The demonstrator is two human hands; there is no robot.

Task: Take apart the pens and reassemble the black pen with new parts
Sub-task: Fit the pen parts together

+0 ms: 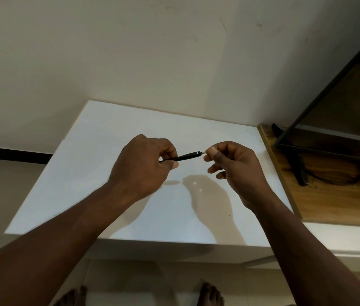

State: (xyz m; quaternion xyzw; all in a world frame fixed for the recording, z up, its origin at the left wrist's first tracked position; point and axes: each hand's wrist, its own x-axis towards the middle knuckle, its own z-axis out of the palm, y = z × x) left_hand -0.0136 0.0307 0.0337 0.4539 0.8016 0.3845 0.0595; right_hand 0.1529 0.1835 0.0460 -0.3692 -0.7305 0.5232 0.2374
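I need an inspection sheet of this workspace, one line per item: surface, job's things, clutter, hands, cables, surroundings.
surface: white table, with the shadows of the hands on it.
job's things: black pen held in the air above the table, with a pale end piece at its right end.
clutter: nothing seen.
hands: left hand grips the pen's left part; right hand pinches the pale end piece.
cables: what looks like a dark cable on the wooden surface.
surroundings: pale wall; black metal frame at the right; bare feet below.
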